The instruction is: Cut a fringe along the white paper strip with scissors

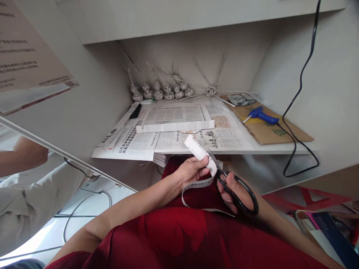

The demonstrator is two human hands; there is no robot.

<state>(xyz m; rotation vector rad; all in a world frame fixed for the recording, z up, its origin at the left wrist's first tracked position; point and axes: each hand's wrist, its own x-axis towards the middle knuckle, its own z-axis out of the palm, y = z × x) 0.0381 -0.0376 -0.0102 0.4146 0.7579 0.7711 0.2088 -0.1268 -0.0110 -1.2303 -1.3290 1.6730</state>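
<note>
My left hand (193,172) pinches a long strip of newspaper (198,148) between thumb and fingers, in front of the shelf edge. The strip's wide end points up and left, and its other part curls down over my lap. My right hand (231,188) grips black-handled scissors (248,200), fingers in the loops. The scissor blades lie against the strip close to my left fingertips; whether they are parted is hard to see. On the shelf behind lie newspaper sheets (174,114) and a narrow folded newspaper strip (176,126).
Several woven paper gourds (158,91) stand at the back, beside a star-shaped weave with paper spokes (211,90). A blue glue gun (262,115) rests on cardboard (275,132) at right, its black cord (301,71) looping down the side wall. Another person's arm (25,155) shows at left.
</note>
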